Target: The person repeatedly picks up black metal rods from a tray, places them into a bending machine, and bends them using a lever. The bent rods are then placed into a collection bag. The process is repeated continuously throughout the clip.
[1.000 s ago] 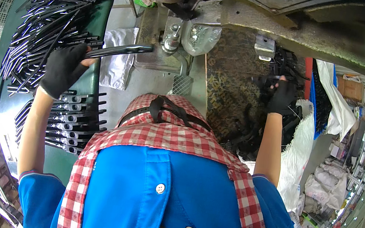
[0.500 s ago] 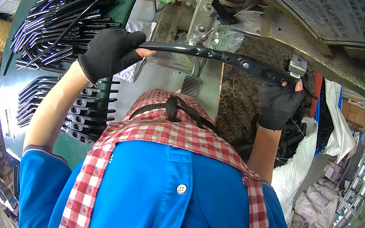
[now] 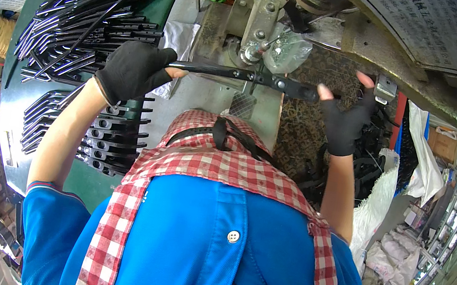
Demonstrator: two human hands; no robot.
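My left hand (image 3: 143, 68), in a black fingerless glove, is closed round the left end of a long black metal part (image 3: 228, 73), held level across the front of the machine. My right hand (image 3: 343, 107), also gloved, has thumb and index finger spread apart at the part's right end; the thumb tip overlaps it, and I cannot tell whether it presses on it. A metal fixture with bolts (image 3: 256, 32) and a clear plastic bag (image 3: 285, 55) sit just beyond the part. A metal block (image 3: 384, 89) is under the machine beam, beside my right fingertips.
A green table (image 3: 83, 178) at left bears a pile of black rods (image 3: 94, 5) and rows of black parts (image 3: 112, 135). A dark board (image 3: 294, 144) with black pieces and a white woven sack (image 3: 370, 214) are at right. An overhead machine beam (image 3: 425, 85) crosses the upper right.
Over the last second the black part has swung in front of me, spanning toward my right hand. My right fingers closed near its end, then spread apart. My left hand moved right.
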